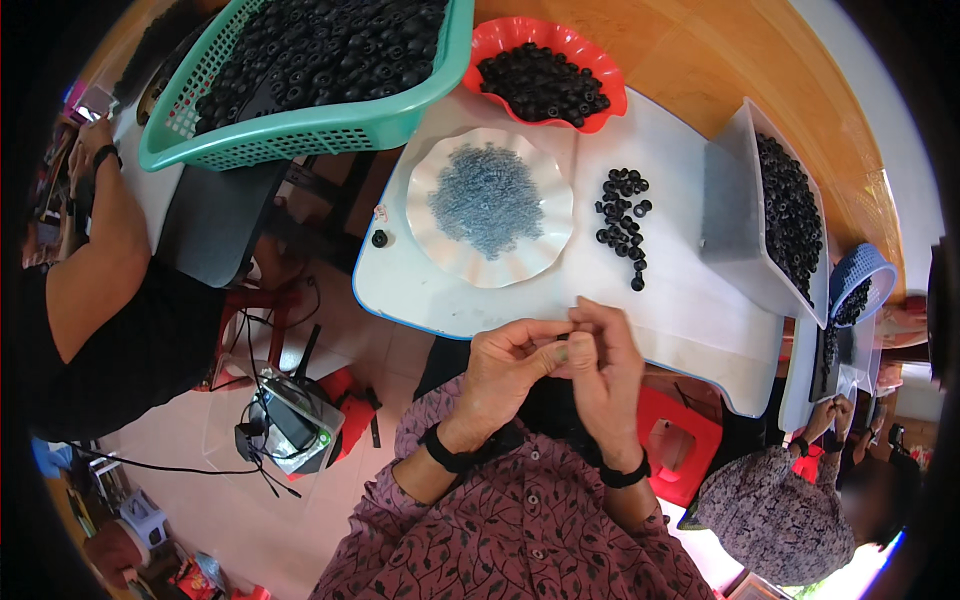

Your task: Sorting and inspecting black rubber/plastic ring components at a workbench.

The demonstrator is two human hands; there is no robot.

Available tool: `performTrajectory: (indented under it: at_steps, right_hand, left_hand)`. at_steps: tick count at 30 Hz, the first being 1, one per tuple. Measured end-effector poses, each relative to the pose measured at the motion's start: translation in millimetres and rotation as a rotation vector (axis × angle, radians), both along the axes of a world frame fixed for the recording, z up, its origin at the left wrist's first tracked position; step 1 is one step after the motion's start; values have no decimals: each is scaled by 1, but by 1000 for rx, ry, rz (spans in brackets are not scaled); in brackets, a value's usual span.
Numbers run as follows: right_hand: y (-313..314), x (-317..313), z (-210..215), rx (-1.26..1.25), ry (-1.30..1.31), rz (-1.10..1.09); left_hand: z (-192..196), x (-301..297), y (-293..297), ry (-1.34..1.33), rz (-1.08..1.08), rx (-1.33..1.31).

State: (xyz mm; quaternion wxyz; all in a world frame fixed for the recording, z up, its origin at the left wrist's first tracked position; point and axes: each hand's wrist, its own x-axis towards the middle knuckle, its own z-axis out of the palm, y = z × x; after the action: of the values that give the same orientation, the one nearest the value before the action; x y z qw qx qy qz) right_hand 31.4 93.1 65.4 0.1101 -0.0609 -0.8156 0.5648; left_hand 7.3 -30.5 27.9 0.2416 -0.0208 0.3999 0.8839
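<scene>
- The left hand (pixel 497 370) has thumb and forefinger closed narrowly on a small black piece (pixel 563 337), which is mostly hidden between the fingertips.
- The right hand (pixel 608 368) meets it there, with bent fingers; whether these also grip the piece, I cannot tell.
- Both hands are just above the near edge of the white table (pixel 660 322).
- Beyond them stands a white wavy plate (pixel 428 235), carrying a heap of small clear bits (pixel 487 200).
- To the right of the plate lie loose black rings (pixel 617 238).
- Farther away are a red bowl (pixel 612 92), a green basket (pixel 300 147) and a white bin (pixel 730 205), each containing black pieces.
</scene>
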Motion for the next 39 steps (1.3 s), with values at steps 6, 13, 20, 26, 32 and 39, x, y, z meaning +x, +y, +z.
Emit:
performTrajectory:
  at_steps: [6, 13, 20, 26, 32, 39]
  right_hand:
    - [-12, -5, 4, 83, -238, -7]
    - [-15, -7, 0, 21, -171, -68]
    - [-15, -7, 2, 47, -154, -50]
    - [-14, -11, -3, -5, -184, -46]
    - [-15, -8, -3, 29, -169, -69]
    - [-6, -3, -1, -480, -216, -15]
  left_hand:
    - [-8, 10, 7, 122, 25, -131]
    - [-3, 12, 10, 149, 53, -204]
    - [-12, 13, 11, 181, 81, -166]
    - [-12, 12, 13, 118, 100, -31]
    - [-9, 14, 16, 110, 104, -61]
    - [-8, -2, 7, -40, 2, 332]
